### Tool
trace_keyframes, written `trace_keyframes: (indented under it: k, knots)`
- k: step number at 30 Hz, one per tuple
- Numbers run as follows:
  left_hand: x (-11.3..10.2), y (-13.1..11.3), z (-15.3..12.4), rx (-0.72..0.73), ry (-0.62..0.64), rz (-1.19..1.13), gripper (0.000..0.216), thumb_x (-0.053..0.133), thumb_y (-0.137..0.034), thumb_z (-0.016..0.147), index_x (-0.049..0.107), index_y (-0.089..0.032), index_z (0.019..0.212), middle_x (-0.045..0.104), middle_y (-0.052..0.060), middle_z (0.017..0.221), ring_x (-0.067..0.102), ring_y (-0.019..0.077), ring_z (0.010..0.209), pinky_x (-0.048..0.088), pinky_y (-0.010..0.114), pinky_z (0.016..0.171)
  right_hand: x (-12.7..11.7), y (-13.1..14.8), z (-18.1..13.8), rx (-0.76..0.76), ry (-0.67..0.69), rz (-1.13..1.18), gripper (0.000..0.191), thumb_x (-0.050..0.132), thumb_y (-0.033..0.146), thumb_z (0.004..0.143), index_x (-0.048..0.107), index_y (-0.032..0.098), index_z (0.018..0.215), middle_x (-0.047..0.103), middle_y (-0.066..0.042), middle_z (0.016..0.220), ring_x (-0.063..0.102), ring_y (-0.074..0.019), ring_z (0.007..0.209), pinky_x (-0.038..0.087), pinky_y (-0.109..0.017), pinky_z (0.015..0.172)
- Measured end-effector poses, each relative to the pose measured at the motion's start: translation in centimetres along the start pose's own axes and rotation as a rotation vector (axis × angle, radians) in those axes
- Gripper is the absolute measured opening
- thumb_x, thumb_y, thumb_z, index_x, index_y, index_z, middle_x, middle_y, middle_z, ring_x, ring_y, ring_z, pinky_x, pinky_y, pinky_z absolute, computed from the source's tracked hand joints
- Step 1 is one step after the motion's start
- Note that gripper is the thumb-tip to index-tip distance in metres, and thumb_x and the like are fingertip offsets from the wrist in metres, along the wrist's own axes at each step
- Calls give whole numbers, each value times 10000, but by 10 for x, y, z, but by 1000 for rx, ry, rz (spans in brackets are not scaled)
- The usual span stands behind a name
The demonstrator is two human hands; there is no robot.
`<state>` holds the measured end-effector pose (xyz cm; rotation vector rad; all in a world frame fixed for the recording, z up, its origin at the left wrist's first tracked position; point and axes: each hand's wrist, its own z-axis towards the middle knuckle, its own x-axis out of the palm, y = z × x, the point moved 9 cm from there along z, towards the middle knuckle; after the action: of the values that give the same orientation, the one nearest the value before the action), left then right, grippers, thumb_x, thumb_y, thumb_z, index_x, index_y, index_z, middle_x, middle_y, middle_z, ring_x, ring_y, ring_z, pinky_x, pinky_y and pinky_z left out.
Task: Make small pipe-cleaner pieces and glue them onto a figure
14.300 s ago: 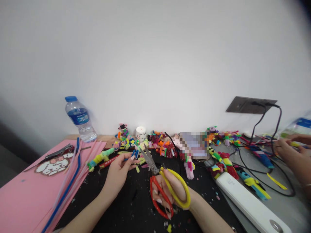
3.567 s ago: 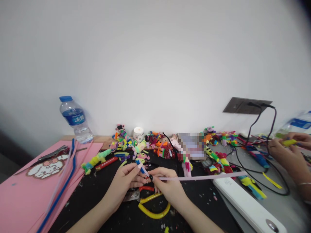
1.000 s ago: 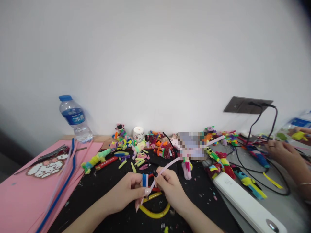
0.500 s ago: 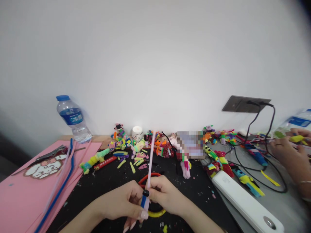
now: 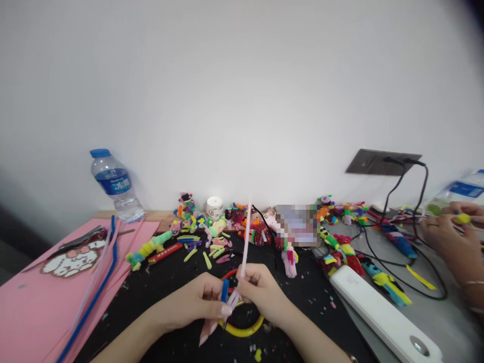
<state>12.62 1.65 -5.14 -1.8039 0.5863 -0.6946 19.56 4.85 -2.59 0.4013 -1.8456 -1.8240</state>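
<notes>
Pinched between the fingers of my left hand (image 5: pixel 209 302) is a small folded piece of pipe cleaner, with a blue section (image 5: pixel 225 291) and pale lilac strands (image 5: pixel 234 301). My right hand (image 5: pixel 257 290) is closed on a long pale pink pipe cleaner (image 5: pixel 245 244), whose free end points upward. A small black bit shows between the two hands, partly covered by fingers. Beneath them on the black mat lie a yellow curved piece (image 5: pixel 245 331) and a red curved piece (image 5: pixel 230 274), both partly hidden.
Pink sheets (image 5: pixel 22 307) lie left, with scissors (image 5: pixel 81 241) and blue and lilac pipe cleaners (image 5: pixel 93 300). A water bottle (image 5: pixel 117 186) leans on the wall. Several fuzzy figures (image 5: pixel 151 247) line the back. Right are a white device (image 5: pixel 381 312), cables and another person's hands (image 5: pixel 449 237).
My right hand has moved slightly up and right with the pink pipe cleaner. A gap has widened between my hands, showing lilac strands and more of the yellow piece.
</notes>
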Motion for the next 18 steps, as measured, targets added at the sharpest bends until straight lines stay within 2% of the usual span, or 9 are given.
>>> trace_keyframes:
  k: [3, 5, 8, 10, 12, 14, 15, 18]
  knots:
    - [-18, -6, 1, 45, -176, 110, 358, 542, -494, 762, 467, -168, 636, 462, -64, 413, 392, 70, 318, 296, 176, 356, -28, 5, 1, -83, -253, -53, 295, 574, 379, 786, 461, 168, 614, 350, 72, 493, 246, -65, 445, 174, -204, 424]
    - [-34, -14, -1, 87, -358, 320, 392, 415, -500, 834, 388, -190, 596, 390, -76, 408, 365, 78, 351, 262, 190, 395, -42, 9, -2, -125, -386, -82, 298, 551, 389, 801, 448, 174, 621, 332, 71, 503, 235, -72, 454, 164, -211, 425]
    - [-54, -37, -13, 151, -654, 793, 412, 334, -414, 878, 313, -189, 534, 408, -38, 505, 406, 110, 492, 276, 228, 502, -49, 11, -4, -137, -451, -100, 304, 540, 401, 810, 441, 177, 630, 338, 65, 519, 241, -79, 468, 168, -216, 430]
    - [-63, -46, -22, 101, -788, 1039, 404, 350, -363, 871, 317, -183, 511, 446, -17, 541, 428, 130, 545, 259, 248, 534, -50, 12, -5, -139, -463, -118, 311, 539, 408, 811, 440, 176, 629, 334, 64, 521, 244, -81, 472, 174, -218, 433]
    - [-69, -51, -30, 22, -886, 1176, 407, 374, -371, 860, 333, -184, 501, 448, -14, 517, 422, 136, 524, 232, 257, 519, -49, 12, -5, -142, -466, -141, 315, 534, 412, 814, 439, 175, 629, 325, 64, 523, 247, -82, 475, 180, -218, 435]
    - [-66, -59, -35, 54, -900, 1251, 402, 399, -400, 855, 362, -185, 518, 451, -15, 522, 423, 136, 518, 234, 254, 511, -47, 12, -5, -141, -456, -164, 318, 529, 410, 819, 437, 175, 625, 323, 62, 525, 249, -82, 475, 182, -220, 436]
    - [-59, -63, -34, 115, -854, 1273, 384, 414, -407, 854, 389, -185, 542, 459, -15, 544, 433, 134, 527, 248, 249, 515, -45, 11, -5, -140, -442, -174, 318, 524, 409, 822, 441, 175, 625, 336, 58, 529, 251, -82, 474, 182, -221, 435]
    - [-27, -67, -27, 334, -601, 1314, 260, 453, -375, 859, 488, -180, 690, 513, -8, 665, 480, 130, 592, 301, 231, 545, -34, 12, -4, -138, -373, -202, 314, 510, 404, 830, 458, 171, 626, 377, 45, 543, 260, -82, 470, 193, -225, 436]
